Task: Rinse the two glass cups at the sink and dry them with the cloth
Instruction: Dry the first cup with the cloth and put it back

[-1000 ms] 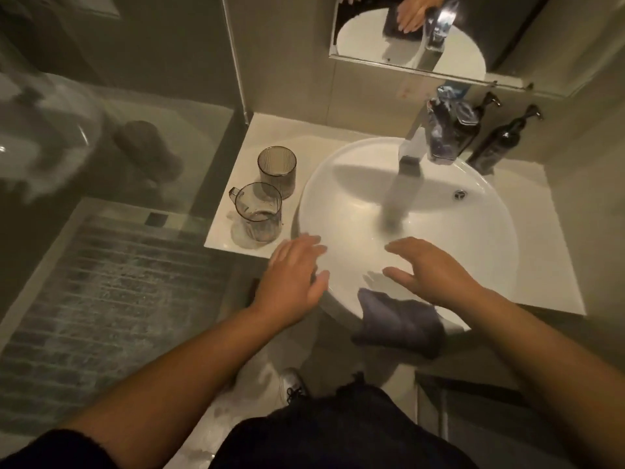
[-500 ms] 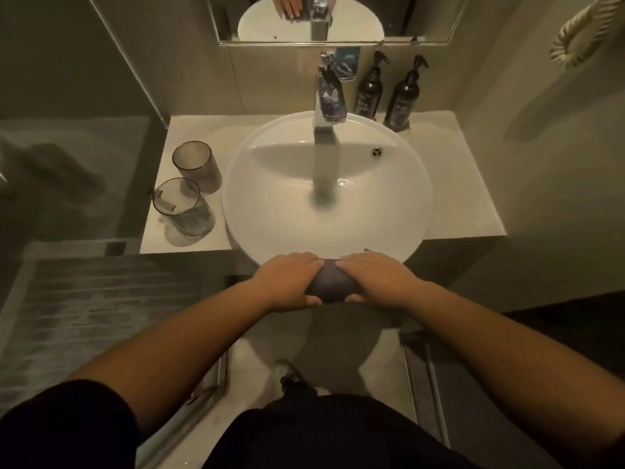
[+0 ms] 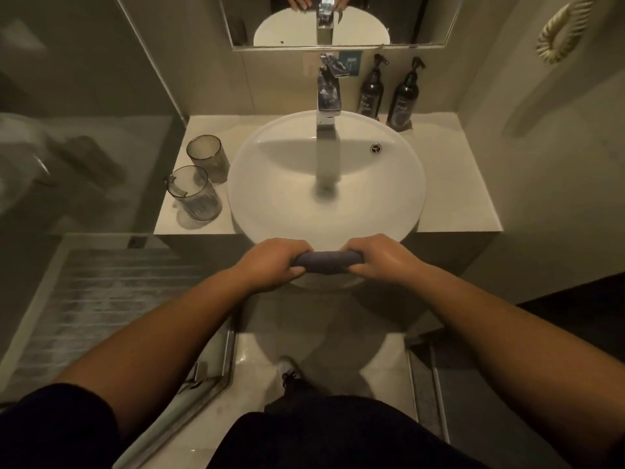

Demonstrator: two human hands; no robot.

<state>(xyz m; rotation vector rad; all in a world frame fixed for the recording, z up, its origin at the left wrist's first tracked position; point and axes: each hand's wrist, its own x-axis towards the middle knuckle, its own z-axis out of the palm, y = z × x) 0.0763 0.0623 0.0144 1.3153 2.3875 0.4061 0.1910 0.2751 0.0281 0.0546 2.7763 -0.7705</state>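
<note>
The left hand [image 3: 270, 264] and the right hand [image 3: 380, 260] each grip one end of the rolled cloth [image 3: 326, 261] at the sink [image 3: 406, 184] front edge. Two cups [image 3: 198, 192] stand on the bench [image 3: 453, 184], left of the sink.

Two dark pump bottles [image 3: 389, 91] beside the mirror [image 3: 338, 20].

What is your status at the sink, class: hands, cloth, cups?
Left hand and right hand grip rolled dark-blue cloth. Two ribbed glass cups upright on counter, untouched. Nothing in the way.
</note>
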